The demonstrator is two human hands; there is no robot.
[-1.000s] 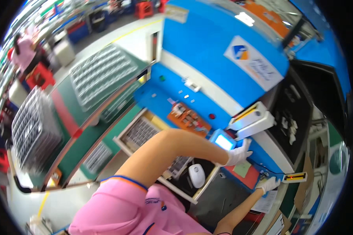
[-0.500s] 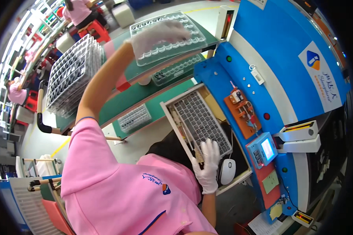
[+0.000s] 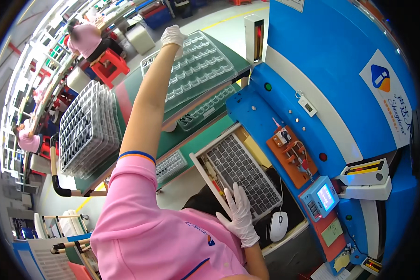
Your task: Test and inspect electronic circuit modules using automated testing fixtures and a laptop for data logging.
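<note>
My left hand (image 3: 172,37), in a white glove, is over the far edge of a clear plastic tray (image 3: 203,65) with rows of moulded pockets. Its fingers look curled together, and whatever they hold is hidden. Small dark parts show near the tray's far left corner; most of the other visible pockets look bare. My right hand (image 3: 240,215), also gloved, rests with fingers stretched out at the near left edge of a grey keyboard (image 3: 242,172). The keyboard lies in a pulled-out drawer (image 3: 198,161) beside a white mouse (image 3: 279,226).
A tall stack of clear trays (image 3: 86,130) with dark parts stands left on the green bench. Further trays lie on lower shelves (image 3: 170,165). To the right rises a blue machine (image 3: 331,60) with an orange fixture (image 3: 291,156) and a small lit display (image 3: 326,196). Co-workers sit far left.
My left hand has moved from the tray's middle to its far left edge. My right hand has shifted slightly down and left off the keys. The whole view has turned a little.
</note>
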